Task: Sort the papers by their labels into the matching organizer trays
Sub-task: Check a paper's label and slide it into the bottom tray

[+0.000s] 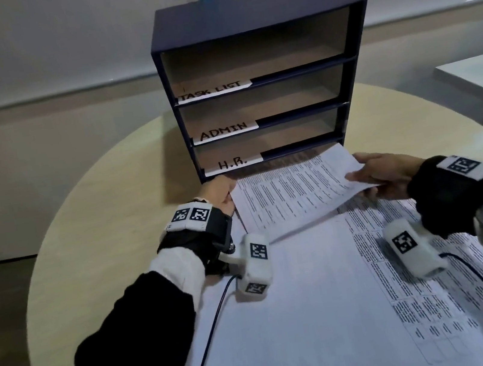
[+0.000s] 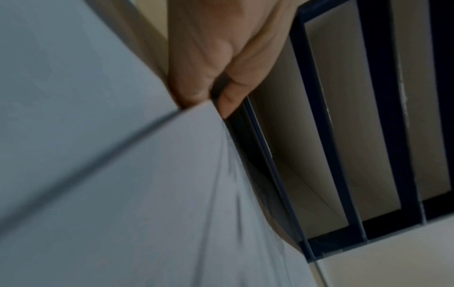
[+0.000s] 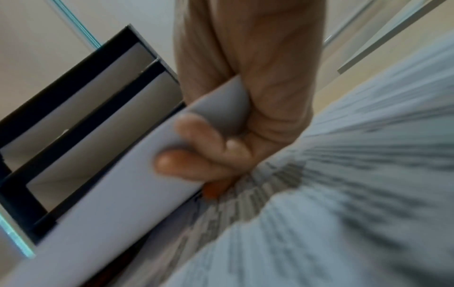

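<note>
Both hands, left hand (image 1: 218,193) and right hand (image 1: 386,174), pinch one printed sheet (image 1: 292,193) before the navy organizer (image 1: 262,84); trays TASK LIST (image 1: 214,90), ADMIN (image 1: 224,130), H.R. (image 1: 232,162) hold nothing visible.

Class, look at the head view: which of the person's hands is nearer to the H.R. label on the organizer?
Left. The left hand sits just below the H.R. label, pinching the sheet's left edge; the right hand holds the sheet's right edge, well off to the right.

Both forearms reach toward twelve o'clock, the left hand (image 1: 218,194) at ten o'clock with thumb and fingers pinching together, the right hand (image 1: 386,174) at two o'clock, thumb above, fingers curled beneath.
</note>
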A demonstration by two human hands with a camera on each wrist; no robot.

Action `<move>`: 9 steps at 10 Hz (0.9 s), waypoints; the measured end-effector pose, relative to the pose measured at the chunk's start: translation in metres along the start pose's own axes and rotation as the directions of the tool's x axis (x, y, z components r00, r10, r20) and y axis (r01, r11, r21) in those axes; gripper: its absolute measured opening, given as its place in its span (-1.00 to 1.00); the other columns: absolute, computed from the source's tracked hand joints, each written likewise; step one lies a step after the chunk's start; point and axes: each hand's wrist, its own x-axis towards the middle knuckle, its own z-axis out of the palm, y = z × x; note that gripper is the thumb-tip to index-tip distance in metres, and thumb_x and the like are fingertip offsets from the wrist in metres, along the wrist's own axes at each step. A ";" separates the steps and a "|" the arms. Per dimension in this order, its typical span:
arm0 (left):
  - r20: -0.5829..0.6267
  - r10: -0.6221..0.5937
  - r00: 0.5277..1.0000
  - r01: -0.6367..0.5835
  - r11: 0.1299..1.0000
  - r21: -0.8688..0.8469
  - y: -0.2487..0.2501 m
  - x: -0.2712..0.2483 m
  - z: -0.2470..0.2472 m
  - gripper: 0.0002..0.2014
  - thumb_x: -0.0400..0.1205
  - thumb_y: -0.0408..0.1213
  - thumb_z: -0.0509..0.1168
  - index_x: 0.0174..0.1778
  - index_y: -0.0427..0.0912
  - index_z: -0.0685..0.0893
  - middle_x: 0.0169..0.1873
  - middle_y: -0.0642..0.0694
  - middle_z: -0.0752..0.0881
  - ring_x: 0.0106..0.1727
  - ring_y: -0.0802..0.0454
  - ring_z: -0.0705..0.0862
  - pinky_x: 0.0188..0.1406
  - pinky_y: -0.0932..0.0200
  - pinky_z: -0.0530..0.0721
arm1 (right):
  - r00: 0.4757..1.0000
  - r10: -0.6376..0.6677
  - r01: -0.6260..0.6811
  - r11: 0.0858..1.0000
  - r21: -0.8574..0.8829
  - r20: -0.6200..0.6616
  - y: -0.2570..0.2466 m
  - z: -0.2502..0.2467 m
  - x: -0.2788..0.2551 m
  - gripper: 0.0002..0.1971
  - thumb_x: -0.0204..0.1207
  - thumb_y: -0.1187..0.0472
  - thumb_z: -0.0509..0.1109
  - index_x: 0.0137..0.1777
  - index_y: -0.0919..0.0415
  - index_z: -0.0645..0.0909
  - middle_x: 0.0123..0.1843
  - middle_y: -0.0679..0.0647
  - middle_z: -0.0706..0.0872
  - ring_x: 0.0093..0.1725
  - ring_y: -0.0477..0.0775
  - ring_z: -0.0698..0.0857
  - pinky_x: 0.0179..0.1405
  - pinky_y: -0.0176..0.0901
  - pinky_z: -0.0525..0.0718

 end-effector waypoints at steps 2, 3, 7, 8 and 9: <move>-0.024 0.110 0.994 -0.105 0.982 0.156 0.003 -0.059 0.012 -0.79 0.65 -0.49 0.15 -0.29 -0.19 0.45 -0.27 -0.11 0.53 -0.32 0.02 0.55 -0.17 0.16 0.66 | 0.994 0.000 0.022 0.981 0.193 -0.113 -0.021 0.025 0.027 -0.54 0.69 0.41 0.06 0.55 0.11 0.21 0.21 0.11 0.42 -0.43 0.00 0.49 -0.81 -0.47 0.34; -0.036 0.141 0.989 -0.131 0.971 0.200 0.005 -0.057 0.009 -0.71 0.67 -0.54 0.08 -0.34 -0.17 0.39 -0.32 -0.06 0.48 -0.35 0.10 0.51 -0.50 0.32 0.64 | 0.986 0.055 -0.016 0.971 0.239 -0.156 -0.022 0.027 0.029 -0.72 0.66 0.34 0.17 0.35 0.35 0.41 0.16 0.05 0.45 -0.34 -0.05 0.51 -0.73 -0.38 0.58; -0.076 0.181 0.980 -0.179 0.983 0.042 0.005 -0.055 0.012 -0.81 0.65 -0.55 0.15 0.14 -0.44 0.58 -0.26 -0.12 0.52 0.03 -0.02 0.54 0.18 0.17 0.55 | 0.987 0.074 -0.014 0.924 0.382 -0.142 -0.028 0.047 0.051 -0.70 0.64 0.53 -0.03 0.34 0.60 0.27 0.37 0.51 0.42 -0.07 0.40 0.69 -0.69 -0.23 0.66; -0.065 0.134 0.989 -0.126 0.986 0.113 0.009 -0.059 0.010 -0.90 0.64 -0.55 0.17 -0.16 -0.34 0.51 -0.29 -0.21 0.57 -0.25 -0.01 0.62 0.01 0.18 0.67 | 0.987 0.063 -0.006 0.936 0.351 -0.151 -0.032 0.054 0.058 -0.63 0.65 0.52 -0.09 0.43 0.57 0.25 0.19 0.56 0.55 -0.07 0.45 0.67 -0.71 -0.18 0.65; -0.075 0.109 0.991 -0.096 0.982 0.162 0.013 -0.057 0.009 -0.89 0.66 -0.56 0.11 -0.14 -0.37 0.50 -0.34 -0.26 0.63 -0.42 0.02 0.70 -0.20 0.28 0.70 | 0.988 0.031 0.033 0.916 0.399 -0.153 -0.036 0.058 0.061 -0.61 0.67 0.48 -0.05 0.49 0.51 0.24 0.26 0.47 0.57 0.20 0.32 0.64 -0.53 -0.22 0.73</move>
